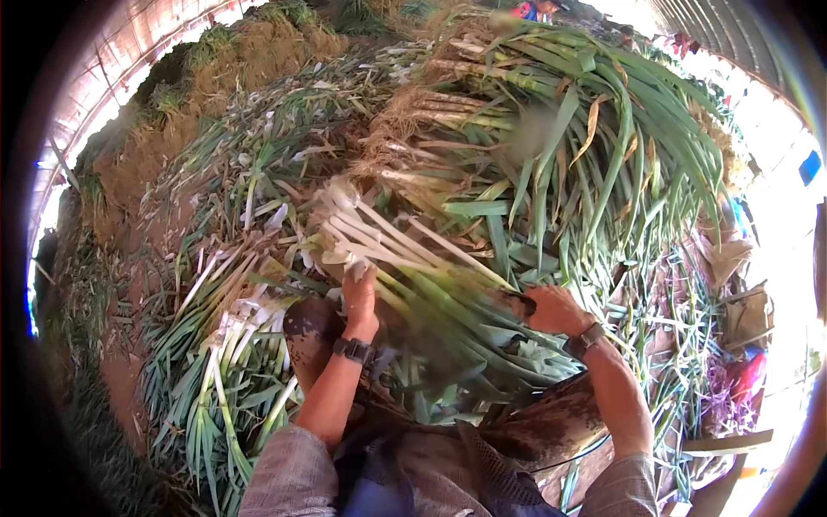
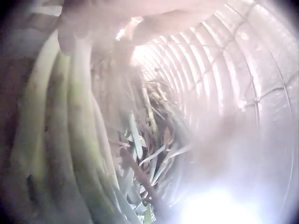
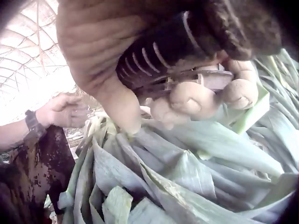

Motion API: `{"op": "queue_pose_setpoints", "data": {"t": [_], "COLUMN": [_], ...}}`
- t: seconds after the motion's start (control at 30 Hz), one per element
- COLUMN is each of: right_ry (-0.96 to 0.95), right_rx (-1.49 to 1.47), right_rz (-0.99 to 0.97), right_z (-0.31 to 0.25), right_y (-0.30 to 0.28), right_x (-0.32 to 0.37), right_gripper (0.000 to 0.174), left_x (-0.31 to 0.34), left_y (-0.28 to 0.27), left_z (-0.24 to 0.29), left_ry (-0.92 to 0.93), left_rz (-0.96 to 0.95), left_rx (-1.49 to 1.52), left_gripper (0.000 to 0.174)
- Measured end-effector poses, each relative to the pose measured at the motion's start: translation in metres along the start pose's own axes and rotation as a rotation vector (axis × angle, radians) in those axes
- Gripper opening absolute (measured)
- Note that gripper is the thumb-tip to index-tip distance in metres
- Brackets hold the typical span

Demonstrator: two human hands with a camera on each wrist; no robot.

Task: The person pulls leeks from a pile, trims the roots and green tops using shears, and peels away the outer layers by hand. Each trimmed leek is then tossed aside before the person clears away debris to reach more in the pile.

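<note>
My left hand (image 1: 359,303) grips a bunch of leeks (image 1: 379,237) near their pale root ends, the stalks slanting across my lap. Close up in the left wrist view, the fingers (image 2: 72,28) are blurred over several pale green leek stalks (image 2: 81,135). Over the leafy end of the bunch, my right hand (image 1: 558,310) holds a tool with a black ridged handle (image 3: 159,51). A narrow metal part shows beside the fingers (image 3: 189,98); cut grey-green leek leaves (image 3: 177,172) spread below them. The tool's kind I cannot tell.
A big heap of untrimmed leeks (image 1: 551,112) with brown roots lies ahead. Another pile of leeks (image 1: 224,370) is at my left. Leaf scraps (image 1: 284,129) litter the ground, and a reddish bag (image 1: 748,377) stands at far right. Another person (image 1: 538,10) shows far back.
</note>
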State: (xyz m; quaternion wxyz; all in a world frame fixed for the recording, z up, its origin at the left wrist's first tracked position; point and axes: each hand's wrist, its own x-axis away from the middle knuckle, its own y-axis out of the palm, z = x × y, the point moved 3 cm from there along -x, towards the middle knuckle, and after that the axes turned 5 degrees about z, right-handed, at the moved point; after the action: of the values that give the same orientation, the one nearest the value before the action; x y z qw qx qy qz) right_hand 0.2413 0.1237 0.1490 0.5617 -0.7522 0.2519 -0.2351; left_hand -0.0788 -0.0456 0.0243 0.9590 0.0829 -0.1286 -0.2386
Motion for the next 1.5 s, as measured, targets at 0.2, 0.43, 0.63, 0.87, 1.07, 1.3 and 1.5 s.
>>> {"op": "queue_pose_setpoints", "data": {"t": [0.2,0.43,0.63,0.87,1.07,1.3,1.5], "right_ry": [-0.011,0.017,-0.029,0.003,0.089,0.056,0.119], "right_rx": [0.005,-0.026,-0.084,-0.102,-0.132,-0.034,-0.024], "right_rz": [-0.028,-0.034,0.037,0.084,-0.031,0.082,-0.212], "right_z": [-0.005,-0.001,-0.001,0.008,0.002,0.022,0.013], "right_y": [0.004,0.002,0.000,0.004,-0.005,0.009,-0.002], "right_x": [-0.007,-0.001,-0.006,-0.020,-0.026,-0.031,-0.026], "right_gripper": [0.044,0.042,0.044,0.036,0.034,0.032,0.036], "left_x": [0.012,-0.013,-0.029,-0.068,-0.046,-0.049,-0.034], "left_y": [-0.004,-0.004,0.046,0.077,0.085,0.094,0.101], "left_z": [-0.005,-0.027,0.013,0.000,-0.046,-0.060,-0.040], "left_ry": [-0.169,-0.317,-0.293,-0.176,-0.430,-0.339,-0.490], "left_rz": [-0.050,-0.025,-0.068,0.027,-0.246,-0.133,-0.337], "left_rx": [-0.005,0.108,0.070,0.165,0.495,0.156,0.480], "left_gripper": [0.046,0.044,0.064,0.054,0.040,0.049,0.056]}}
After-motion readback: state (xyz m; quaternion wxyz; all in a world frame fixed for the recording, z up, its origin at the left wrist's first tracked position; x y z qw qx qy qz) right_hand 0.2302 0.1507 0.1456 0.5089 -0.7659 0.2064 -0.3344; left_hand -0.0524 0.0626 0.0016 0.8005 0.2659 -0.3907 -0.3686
